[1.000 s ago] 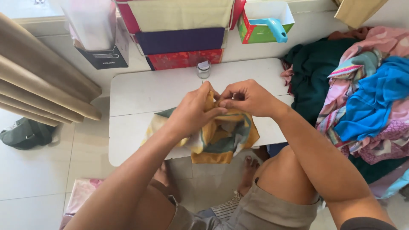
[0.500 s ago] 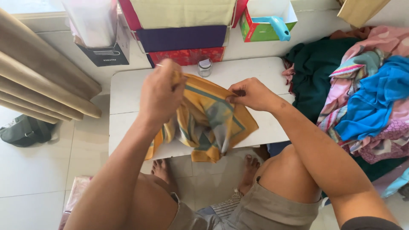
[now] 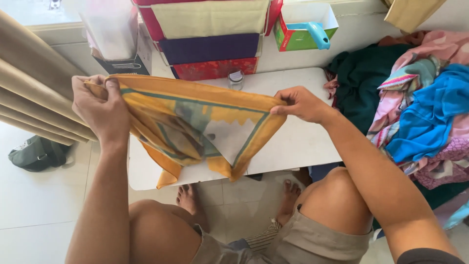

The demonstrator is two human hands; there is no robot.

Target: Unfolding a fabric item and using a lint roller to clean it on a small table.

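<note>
I have the scarf (image 3: pixel 195 115) stretched taut above the table (image 3: pixel 293 142); left hand (image 3: pixel 100 105) pinches its nine-o'clock corner, right hand (image 3: pixel 300 103) its three-o'clock corner; spreading step, I judge; lowering it needs even tension.
</note>
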